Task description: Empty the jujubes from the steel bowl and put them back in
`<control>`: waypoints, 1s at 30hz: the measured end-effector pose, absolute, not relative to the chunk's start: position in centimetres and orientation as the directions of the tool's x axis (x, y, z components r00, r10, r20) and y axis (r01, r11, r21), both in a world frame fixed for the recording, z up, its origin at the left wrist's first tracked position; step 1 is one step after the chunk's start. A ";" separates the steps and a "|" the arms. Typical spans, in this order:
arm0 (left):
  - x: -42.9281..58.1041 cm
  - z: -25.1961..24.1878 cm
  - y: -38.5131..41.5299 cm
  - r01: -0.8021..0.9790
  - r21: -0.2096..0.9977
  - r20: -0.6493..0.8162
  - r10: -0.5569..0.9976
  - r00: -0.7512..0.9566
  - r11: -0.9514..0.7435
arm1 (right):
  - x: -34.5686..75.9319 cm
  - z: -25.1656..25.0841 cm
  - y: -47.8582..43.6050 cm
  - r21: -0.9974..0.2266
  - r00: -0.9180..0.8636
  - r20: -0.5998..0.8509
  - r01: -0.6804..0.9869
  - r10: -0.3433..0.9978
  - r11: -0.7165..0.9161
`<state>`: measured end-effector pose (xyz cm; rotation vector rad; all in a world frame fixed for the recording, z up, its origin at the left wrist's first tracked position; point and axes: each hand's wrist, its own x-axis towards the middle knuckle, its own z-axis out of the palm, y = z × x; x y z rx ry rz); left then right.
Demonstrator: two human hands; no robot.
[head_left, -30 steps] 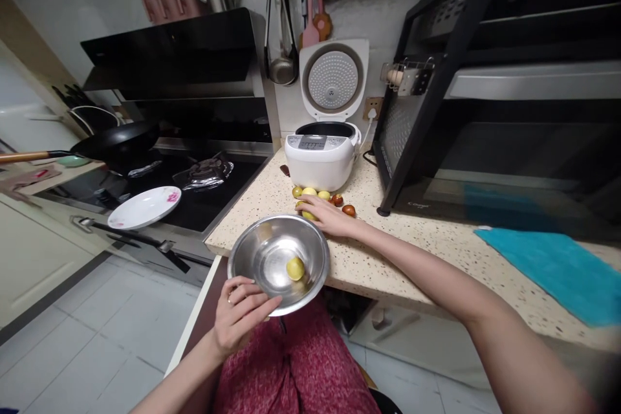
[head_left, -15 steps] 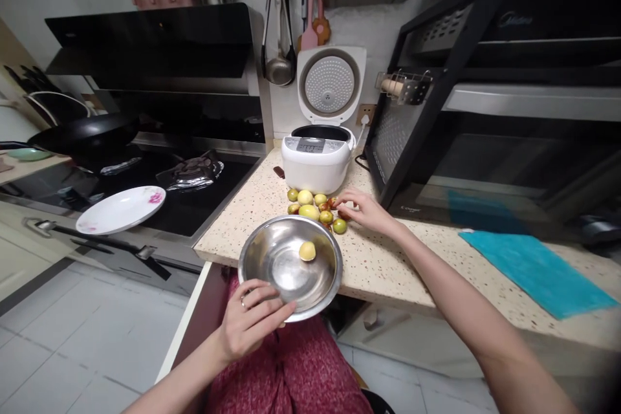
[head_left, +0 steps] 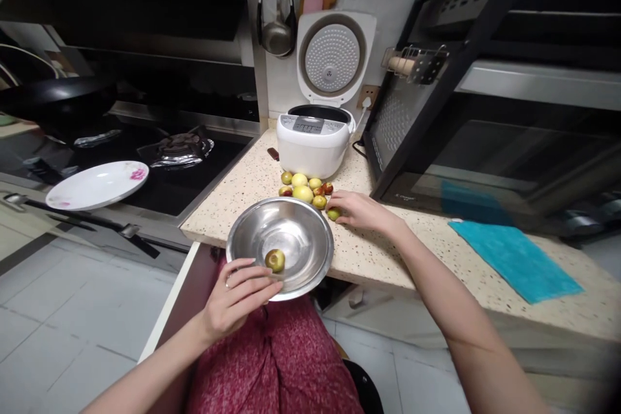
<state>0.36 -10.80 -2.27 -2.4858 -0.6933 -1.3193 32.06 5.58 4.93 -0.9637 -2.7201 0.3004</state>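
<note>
A steel bowl (head_left: 310, 252) is tilted at the counter's front edge, over my lap. My left hand (head_left: 242, 294) grips its near rim, with the fingers lying over the inside. One green-brown jujube (head_left: 275, 261) lies in the bowl near those fingertips. On the counter, behind the bowl, several fresh jujubes (head_left: 303, 194) are grouped, yellow-green with some red-brown ones. At the right side of this group, my right hand (head_left: 356, 210) has its fingers and thumb closed around a green jujube (head_left: 333, 214), low at the countertop.
An open white rice cooker (head_left: 314, 145) stands behind the jujubes. To the left are a floral plate (head_left: 99, 187), a gas burner (head_left: 179, 149) and a black wok (head_left: 63, 100). A dark rack (head_left: 388, 142) and a turquoise cloth (head_left: 517, 259) are on the right.
The jujube in the bowl has rolled toward my left fingers, showing its brown side. My right hand has shifted from the red-brown jujubes to the green one nearest me. The view has tilted down.
</note>
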 end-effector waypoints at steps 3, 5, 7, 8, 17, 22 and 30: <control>0.8 -2.4 -10.6 0.507 0.036 0.824 0.313 0.472 -0.861 | 32.2 5.3 5.3 -0.298 -0.748 0.213 0.564 0.629 0.771; 1.2 -2.4 -10.4 0.505 0.052 0.822 0.324 0.469 -0.862 | 32.0 5.7 5.0 -0.370 -0.705 0.308 0.531 0.640 0.763; 1.5 -2.4 -10.1 0.492 0.056 0.823 0.319 0.469 -0.869 | 31.2 6.1 4.6 -0.453 -0.657 0.394 0.470 0.643 0.758; 1.6 -2.4 -10.0 0.485 0.052 0.828 0.310 0.468 -0.873 | 30.5 6.2 4.4 -0.483 -0.655 0.416 0.428 0.630 0.764; 0.7 -2.5 -9.8 0.515 0.037 0.829 0.314 0.463 -0.856 | 24.2 5.2 3.7 -0.301 -0.920 0.130 0.319 0.370 0.899; 0.0 -2.4 -9.8 0.532 0.114 0.824 0.379 0.421 -0.839 | 23.7 4.3 4.3 -0.280 -0.917 0.111 0.341 0.384 0.897; -0.5 -2.9 -9.2 0.512 0.203 0.792 0.447 0.416 -0.835 | 24.5 5.4 4.4 -0.398 -0.911 0.203 0.258 0.359 0.880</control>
